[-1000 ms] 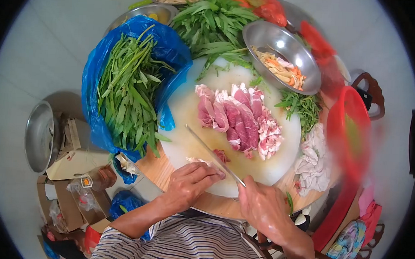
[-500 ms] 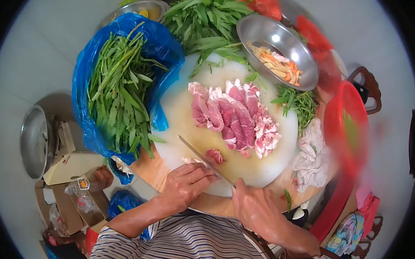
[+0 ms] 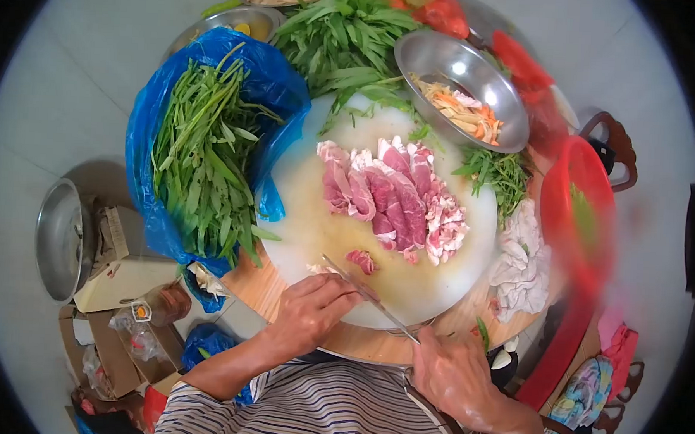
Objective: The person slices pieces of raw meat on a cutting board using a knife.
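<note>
Knife (image 3: 393,320) clamped in right hand (image 3: 453,373) | long axis near-right to far-left, blade beside left hand (image 3: 311,308) | left hand nearer pale meat scrap (image 3: 319,269), bunched over it, grip unclear | meat slices (image 3: 395,197) farther, mid-board

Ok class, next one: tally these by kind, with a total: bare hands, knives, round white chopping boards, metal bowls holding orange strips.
Bare hands: 2, left hand and right hand
Long metal knife: 1
Round white chopping board: 1
Shiny metal bowl holding orange strips: 1
Total: 5
</note>
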A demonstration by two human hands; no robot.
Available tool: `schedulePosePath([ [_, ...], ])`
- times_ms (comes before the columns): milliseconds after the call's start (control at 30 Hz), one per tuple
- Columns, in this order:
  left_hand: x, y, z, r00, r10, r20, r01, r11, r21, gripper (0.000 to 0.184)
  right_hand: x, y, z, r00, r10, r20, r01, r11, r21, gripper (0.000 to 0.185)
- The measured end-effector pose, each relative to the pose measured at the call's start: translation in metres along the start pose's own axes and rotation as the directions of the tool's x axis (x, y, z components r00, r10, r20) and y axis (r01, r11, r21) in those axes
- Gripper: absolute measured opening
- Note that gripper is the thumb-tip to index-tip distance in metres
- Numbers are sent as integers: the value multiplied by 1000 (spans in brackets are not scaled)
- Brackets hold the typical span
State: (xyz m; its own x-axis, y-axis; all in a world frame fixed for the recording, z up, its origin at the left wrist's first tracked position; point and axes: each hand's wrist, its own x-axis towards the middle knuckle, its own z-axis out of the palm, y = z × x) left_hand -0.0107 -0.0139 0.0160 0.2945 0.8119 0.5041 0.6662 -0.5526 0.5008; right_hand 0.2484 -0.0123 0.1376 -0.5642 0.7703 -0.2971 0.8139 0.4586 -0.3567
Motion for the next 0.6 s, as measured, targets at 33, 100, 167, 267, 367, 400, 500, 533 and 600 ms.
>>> schedulePosePath([
  [33,0,1,0,1000,-7,-4,7,1000,14,40,-7,-1,-3,999,31,44,-30,999,-33,17],
  [100,2,1,-1,1000,-5,2,5,1000,3,41,-12,-4,-10,993,70,92,-64,996,-68,18],
  [167,2,-1,-1,1000,-7,10,7,1000,-2,41,-11,-7,-15,986,95,140,-88,995,-57,17],
  [267,1,-4,-2,1000,-13,29,13,1000,-17,41,19,-2,-2,997,-7,82,9,1000,-28,16],
  [367,0,-4,0,1000,11,22,-11,1000,2,42,55,-7,22,999,-37,11,37,999,7,18],
  [400,-2,-3,-1,1000,0,28,0,1000,-15,44,63,-9,25,999,-42,4,42,999,10,18],
  [500,-3,-3,-1,1000,-9,21,10,999,-51,47,73,-8,27,988,-83,-129,90,995,50,18],
  [533,-2,-4,0,1000,-14,3,15,996,-83,49,72,-4,24,986,-47,-159,59,996,72,18],
  [600,0,-8,3,1000,-3,-27,0,996,-92,51,66,1,16,982,-17,-187,34,995,89,18],
])
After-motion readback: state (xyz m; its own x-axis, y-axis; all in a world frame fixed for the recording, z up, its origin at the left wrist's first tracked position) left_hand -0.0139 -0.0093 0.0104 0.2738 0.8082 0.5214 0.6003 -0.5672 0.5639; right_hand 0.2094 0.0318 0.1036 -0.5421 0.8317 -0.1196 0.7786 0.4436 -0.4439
